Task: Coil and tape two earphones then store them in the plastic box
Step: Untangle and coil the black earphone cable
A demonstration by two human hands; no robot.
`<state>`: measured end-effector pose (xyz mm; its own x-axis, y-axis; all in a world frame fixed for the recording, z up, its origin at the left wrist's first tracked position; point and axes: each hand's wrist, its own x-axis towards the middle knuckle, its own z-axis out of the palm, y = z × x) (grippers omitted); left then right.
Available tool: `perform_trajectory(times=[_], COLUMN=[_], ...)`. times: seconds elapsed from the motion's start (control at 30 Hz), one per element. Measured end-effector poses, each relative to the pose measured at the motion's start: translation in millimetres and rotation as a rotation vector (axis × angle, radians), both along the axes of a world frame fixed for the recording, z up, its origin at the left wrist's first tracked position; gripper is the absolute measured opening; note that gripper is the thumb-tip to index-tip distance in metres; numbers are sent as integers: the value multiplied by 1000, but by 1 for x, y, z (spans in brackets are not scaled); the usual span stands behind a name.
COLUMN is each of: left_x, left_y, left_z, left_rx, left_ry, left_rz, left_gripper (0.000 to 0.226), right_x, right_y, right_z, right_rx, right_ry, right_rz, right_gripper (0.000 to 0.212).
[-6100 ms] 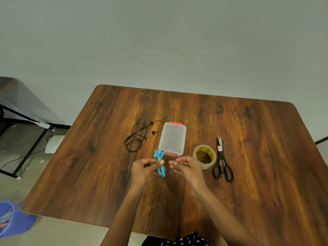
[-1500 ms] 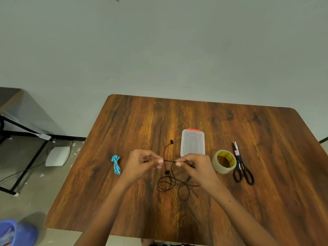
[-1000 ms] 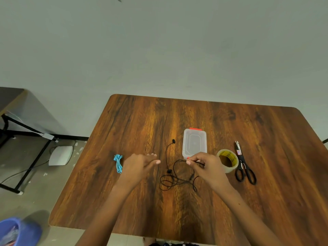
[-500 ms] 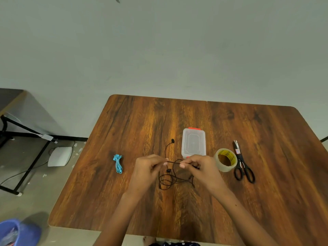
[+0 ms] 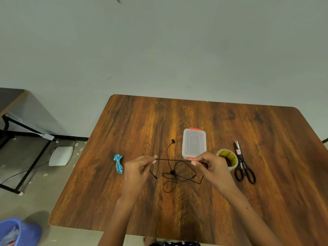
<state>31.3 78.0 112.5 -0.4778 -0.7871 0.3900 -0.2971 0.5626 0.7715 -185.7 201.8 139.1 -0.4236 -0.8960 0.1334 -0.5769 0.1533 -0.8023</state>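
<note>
A black earphone (image 5: 174,173) lies in loose loops on the wooden table (image 5: 177,118). My left hand (image 5: 139,170) and my right hand (image 5: 211,166) each pinch its cable, and a straight stretch runs taut between them above the table. The plug end hangs below my left hand. One earbud reaches toward the clear plastic box (image 5: 194,143), which is closed with orange clips. A blue earphone (image 5: 118,163) sits coiled in a bundle left of my left hand.
A roll of tape (image 5: 227,159) sits right of my right hand, with black scissors (image 5: 243,166) beside it. Off the table's left edge are a black metal frame (image 5: 26,153), a white device (image 5: 60,155) on the floor and a blue bin (image 5: 16,231).
My hands have moved apart, drawing the black cable straight between them. Earlier, the blue earphone was set down at the left and the black one was picked up.
</note>
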Motion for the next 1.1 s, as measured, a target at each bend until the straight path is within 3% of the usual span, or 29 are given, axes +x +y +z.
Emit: perform_trajectory(times=[0.13, 0.23, 0.37, 0.6, 0.8, 1.1], left_x=[0, -12, -30, -20, 11, 13], left_y=[-4, 3, 16, 9, -7, -6], left_z=[-3, 10, 26, 26, 18, 6], left_rx=[-66, 42, 81, -61, -83, -43], left_ry=[-266, -153, -37, -76, -31, -14], left_rz=[-1, -147, -261, -224, -5, 30], left_gripper=[34, 48, 34, 13, 18, 20], right_x=[6, 17, 29, 24, -5, -8], right_y=[-8, -16, -30, -21, 0, 2], right_z=[5, 10, 14, 14, 9, 2], right_rx=[-20, -14, -25, 20, 31, 5], right_ry=[64, 112, 104, -54, -66, -58], right_rz=[43, 114, 182, 183, 97, 44], right_gripper=[6, 7, 4, 7, 13, 8])
